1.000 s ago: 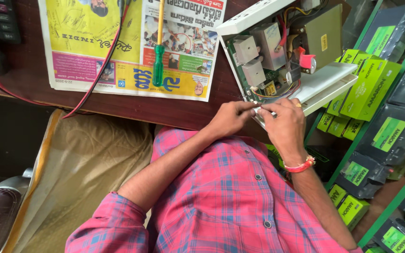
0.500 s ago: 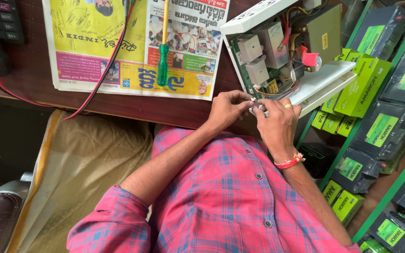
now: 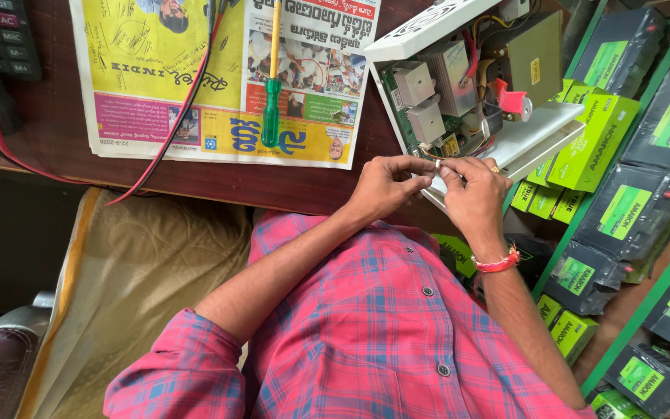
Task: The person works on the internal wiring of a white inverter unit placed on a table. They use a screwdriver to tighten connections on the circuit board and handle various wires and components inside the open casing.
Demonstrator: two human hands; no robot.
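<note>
**Both hands pinched on one tiny part at the edge of the open box**

Starting at the grip: the left hand and right hand meet fingertip to fingertip just right of the frame's centre. Both are closed down narrow, thumb against forefinger, on a small pale piece that sits right between them. It's too small to say what it is; it could be a wire end or a little connector. It looks like its long axis runs roughly left-right across the frame, from one pinch to the other, so neither hand is really nearer: they share it. There's a red thread band on the right wrist.

The piece is held just below the lower edge of the opened white electronics box, right by the green circuit board with its grey blocks. Thin wires run from the board's lower end towards the fingers, though I can't tell if they join the piece.

Further out, up and left on the brown worktop: a green-handled screwdriver lying on a newspaper, pointing towards the top of the frame, well apart from both hands. Red and black leads cross the paper. Green and black boxes are stacked down the right side.
</note>
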